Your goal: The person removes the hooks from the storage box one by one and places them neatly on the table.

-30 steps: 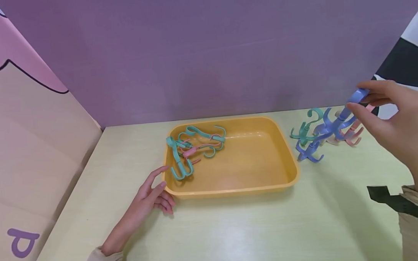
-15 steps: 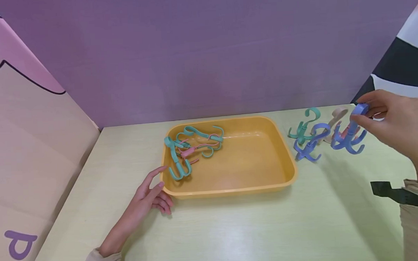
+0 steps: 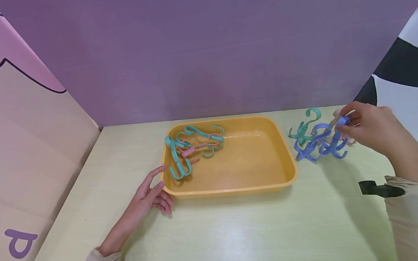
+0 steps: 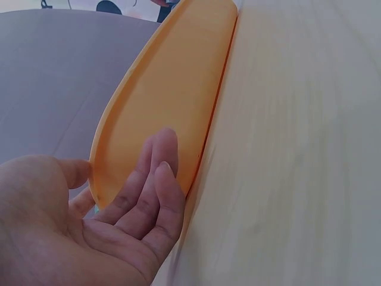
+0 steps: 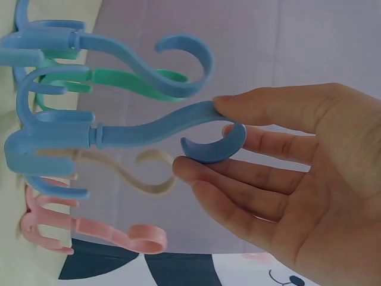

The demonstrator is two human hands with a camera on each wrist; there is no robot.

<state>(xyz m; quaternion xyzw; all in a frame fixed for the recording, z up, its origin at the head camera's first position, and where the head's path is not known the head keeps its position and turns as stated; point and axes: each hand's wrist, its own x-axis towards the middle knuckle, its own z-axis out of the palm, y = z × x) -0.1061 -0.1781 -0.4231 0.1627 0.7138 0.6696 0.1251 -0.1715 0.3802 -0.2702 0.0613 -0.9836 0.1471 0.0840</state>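
Observation:
At the right of the head view, my right hand [image 3: 371, 128] pinches the curled top of a blue multi-prong hook [image 3: 334, 143]. In the right wrist view that blue hook [image 5: 143, 131] has its prongs at or just above the table; contact cannot be told. Beside it stands another blue hook [image 3: 309, 147], with a green hook [image 3: 303, 131] behind. A beige hook [image 5: 119, 170] and a pink hook [image 5: 89, 229] stand close by, mostly hidden in the head view. My left hand [image 3: 145, 198] touches the left front corner of the yellow tray [image 3: 232, 192], fingers loosely bent.
Inside the tray, at its left, lie several teal hooks [image 3: 177, 158] and a pink hook [image 3: 189, 151]. A purple wall panel [image 3: 210, 61] rises behind the pale table [image 3: 233, 233]. A printed panel [image 3: 33, 159] borders the left side, and another panel [image 3: 400, 62] the right.
My right hand has moved left and down, bringing the blue hook beside the other blue one, which now stands apart from it. The left hand and tray have stayed put.

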